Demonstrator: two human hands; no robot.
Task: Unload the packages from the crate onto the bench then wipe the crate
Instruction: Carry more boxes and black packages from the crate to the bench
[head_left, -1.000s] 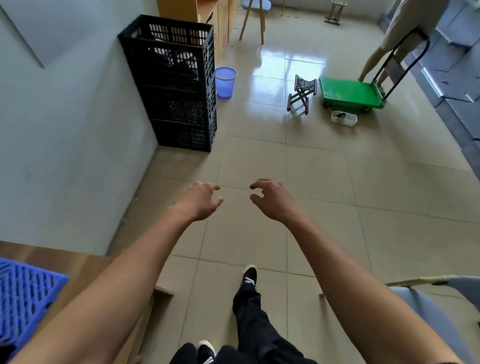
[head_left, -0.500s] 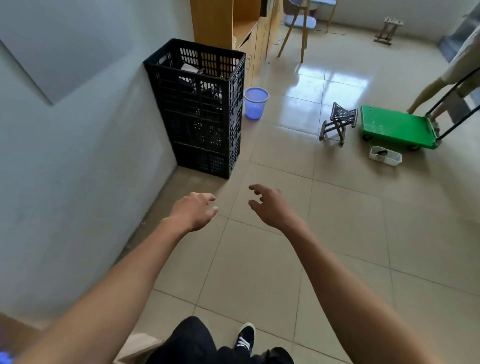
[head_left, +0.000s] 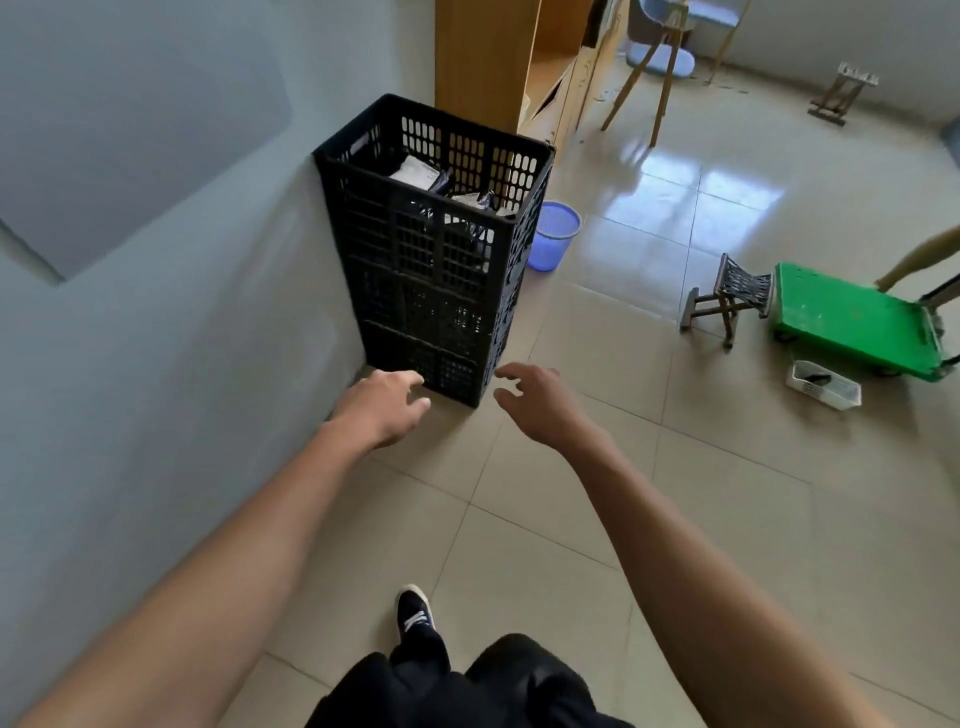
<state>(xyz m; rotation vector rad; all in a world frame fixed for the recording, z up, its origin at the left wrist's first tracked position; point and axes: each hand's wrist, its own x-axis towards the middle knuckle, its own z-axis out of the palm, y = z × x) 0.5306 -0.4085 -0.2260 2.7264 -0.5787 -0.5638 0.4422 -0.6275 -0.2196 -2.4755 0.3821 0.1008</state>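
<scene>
A tall stack of black slotted crates (head_left: 431, 270) stands on the floor against the grey wall. Inside the top crate lie grey and white packages (head_left: 418, 174), partly hidden by the rim. My left hand (head_left: 384, 405) and my right hand (head_left: 535, 400) are stretched out in front of me, just short of the stack's base in the view. Both hands have loosely curled fingers and hold nothing. The bench is out of view.
A small blue waste basket (head_left: 553, 234) sits behind the crates, beside a wooden cabinet (head_left: 498, 62). To the right are a folding stool (head_left: 732, 296), a green platform trolley (head_left: 857, 322) with a person's leg behind it, and a white tray (head_left: 823, 384) on the tiled floor.
I have walked toward the crates, which now look larger and closer. The wooden bench and blue crate at lower left have left the view. My hands stay extended and empty.
</scene>
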